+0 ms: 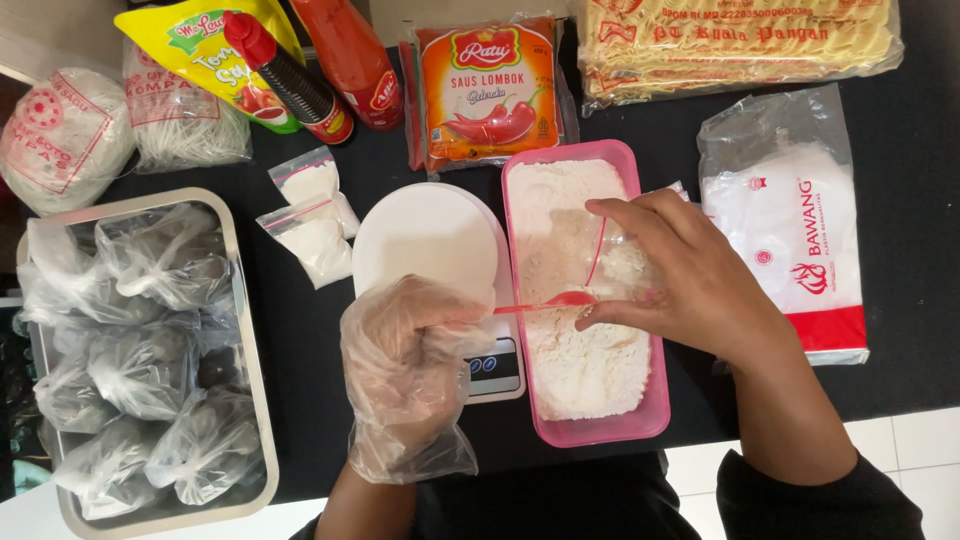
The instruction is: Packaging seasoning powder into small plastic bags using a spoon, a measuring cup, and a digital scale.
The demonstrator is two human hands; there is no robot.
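Observation:
My left hand (pixel 405 370), in a loose clear plastic glove, grips the handle of a small red spoon (pixel 555 302) whose bowl reaches over a pink rectangular tub (pixel 600 428) of white flour. My bare right hand (pixel 690 275) holds a small clear zip bag (pixel 625 255) with a red seal strip open above the flour, right at the spoon's tip. Between the hands' side and the tub stands a white kitchen scale (pixel 425 235) with a round platform and a small display at its front.
A metal tray (pixel 250 370) at the left holds several knotted clear bags with dark contents. Two small filled zip bags (pixel 315 235) lie beside the scale. Sauce bottles, sauce pouches, noodle packets and a white bag of plastic wrappers (pixel 790 230) line the back and right.

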